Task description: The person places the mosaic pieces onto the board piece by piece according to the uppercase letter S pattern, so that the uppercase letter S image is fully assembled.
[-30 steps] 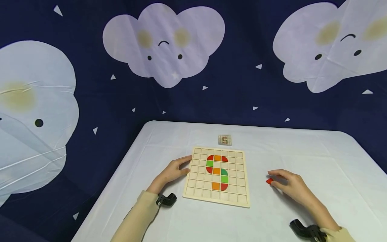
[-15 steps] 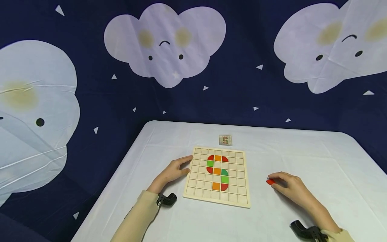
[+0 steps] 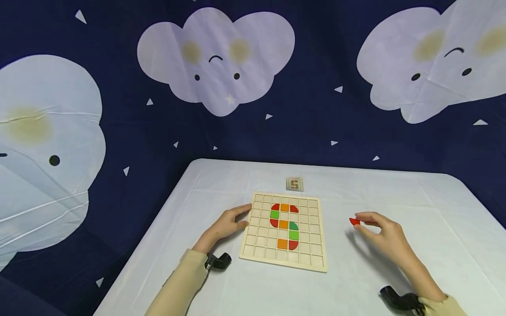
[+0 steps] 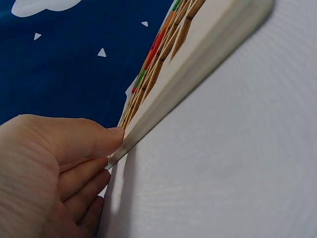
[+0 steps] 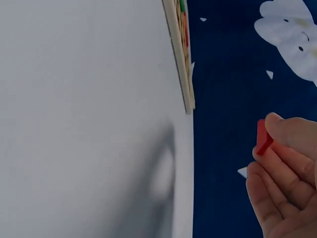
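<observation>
A wooden grid board (image 3: 258, 252) lies on the table with red, orange and green tiles set in it as an S shape. Along its left edge my left hand (image 3: 224, 224) rests, index finger and thumb spread apart and touching the rim; the left wrist view shows the thumb (image 4: 94, 139) at the board's side. To the right of the board, my right hand (image 3: 381, 235) pinches a red quarter-circle tile (image 3: 354, 221) between thumb and fingertips, raised over the table. In the right wrist view the red tile (image 5: 263, 137) sticks out beyond the thumb, partly covered by it.
A small card (image 3: 294, 184) with an S pattern on a grid lies just behind the board. White cloth covers the table (image 3: 395, 188), and a dark blue curtain (image 3: 308, 131) with clouds hangs behind it. Black wrist cameras sit on both forearms.
My right hand, low at the table earlier, has lifted up with the red tile in its pinch. The left hand and the board stay where they were.
</observation>
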`<state>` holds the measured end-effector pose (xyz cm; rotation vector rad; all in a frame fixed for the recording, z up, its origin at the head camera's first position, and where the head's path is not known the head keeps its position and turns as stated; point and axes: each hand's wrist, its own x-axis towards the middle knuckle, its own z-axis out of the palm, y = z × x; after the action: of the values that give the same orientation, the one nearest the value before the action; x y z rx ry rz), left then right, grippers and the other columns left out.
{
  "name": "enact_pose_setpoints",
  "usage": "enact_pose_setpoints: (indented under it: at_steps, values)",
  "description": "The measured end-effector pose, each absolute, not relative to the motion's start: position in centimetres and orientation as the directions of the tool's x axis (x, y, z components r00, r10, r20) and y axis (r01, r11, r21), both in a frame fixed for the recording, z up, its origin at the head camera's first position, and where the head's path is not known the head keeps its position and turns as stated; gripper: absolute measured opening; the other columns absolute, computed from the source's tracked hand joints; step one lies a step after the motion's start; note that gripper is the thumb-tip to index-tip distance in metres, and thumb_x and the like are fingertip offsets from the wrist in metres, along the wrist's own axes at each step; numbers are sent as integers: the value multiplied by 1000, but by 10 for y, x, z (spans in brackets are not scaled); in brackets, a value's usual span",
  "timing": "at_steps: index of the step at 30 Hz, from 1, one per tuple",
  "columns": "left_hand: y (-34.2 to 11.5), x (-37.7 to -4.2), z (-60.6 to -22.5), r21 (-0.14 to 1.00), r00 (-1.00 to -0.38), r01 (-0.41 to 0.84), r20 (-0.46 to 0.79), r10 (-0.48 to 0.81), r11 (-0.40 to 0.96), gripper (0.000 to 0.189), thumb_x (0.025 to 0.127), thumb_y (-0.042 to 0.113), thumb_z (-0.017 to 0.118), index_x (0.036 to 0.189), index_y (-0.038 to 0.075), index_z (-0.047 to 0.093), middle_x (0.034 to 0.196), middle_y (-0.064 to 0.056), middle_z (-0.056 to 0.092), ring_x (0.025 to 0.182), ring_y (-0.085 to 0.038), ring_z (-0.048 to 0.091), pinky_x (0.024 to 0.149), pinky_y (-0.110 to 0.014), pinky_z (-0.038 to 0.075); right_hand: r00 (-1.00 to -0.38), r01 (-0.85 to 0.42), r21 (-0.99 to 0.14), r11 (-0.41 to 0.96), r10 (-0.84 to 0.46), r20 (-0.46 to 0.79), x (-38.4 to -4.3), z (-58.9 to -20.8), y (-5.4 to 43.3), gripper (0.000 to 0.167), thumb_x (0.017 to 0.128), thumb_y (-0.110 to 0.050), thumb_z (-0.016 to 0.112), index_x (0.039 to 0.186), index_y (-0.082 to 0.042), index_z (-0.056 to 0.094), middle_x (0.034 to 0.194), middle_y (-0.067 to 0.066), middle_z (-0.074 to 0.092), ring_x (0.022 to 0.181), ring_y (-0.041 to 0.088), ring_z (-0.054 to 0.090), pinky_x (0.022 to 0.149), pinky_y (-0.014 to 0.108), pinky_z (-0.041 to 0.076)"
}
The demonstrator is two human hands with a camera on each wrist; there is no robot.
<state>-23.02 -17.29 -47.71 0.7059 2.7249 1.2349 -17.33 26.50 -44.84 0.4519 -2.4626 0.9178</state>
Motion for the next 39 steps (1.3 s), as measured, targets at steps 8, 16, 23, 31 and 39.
enact_pose_setpoints:
  at_steps: [8, 16, 23, 31, 39]
  values:
    - [-174, -231, -478, 736, -891, 382, 133, 435, 559, 55, 87, 4, 63, 139, -1, 45, 143, -12, 42, 134, -29, 34, 110, -43, 26, -915, -353, -685, 637, -84, 394, -178, -439, 232, 32, 84, -29, 73, 111, -14, 67, 105, 1, 68, 93, 19, 65, 76, 33, 52]
    - [-173, -231, -479, 747, -888, 379, 127, 442, 546, 55, 87, 4, 62, 139, -1, 44, 143, -13, 43, 134, -29, 34, 110, -43, 27, -903, -419, -712, 564, -176, 391, -183, -433, 179, 30, 84, -21, 74, 110, -8, 67, 103, 4, 69, 92, 25, 65, 81, 48, 51]
    - [-171, -232, -477, 743, -890, 375, 121, 440, 555, 55, 87, 4, 62, 139, -1, 44, 143, -12, 43, 134, -27, 34, 110, -41, 27, -895, -445, -736, 509, -231, 381, -189, -432, 150, 30, 82, -19, 75, 109, -9, 66, 101, 3, 68, 93, 26, 64, 81, 51, 51]
    - [-173, -232, -478, 736, -889, 378, 120, 441, 562, 55, 87, 4, 63, 139, -1, 45, 143, -12, 43, 134, -27, 34, 110, -41, 27, -872, -485, -761, 431, -300, 386, -187, -436, 124, 29, 83, -23, 74, 107, -10, 67, 100, -2, 68, 93, 23, 64, 81, 47, 53]
    - [-174, -232, -478, 725, -887, 384, 118, 446, 571, 55, 88, 7, 62, 140, 0, 43, 144, -11, 41, 134, -27, 34, 110, -41, 28, -846, -523, -750, 405, -354, 399, -184, -443, 97, 30, 83, -24, 74, 106, -7, 67, 100, -1, 68, 92, 26, 64, 80, 46, 53]
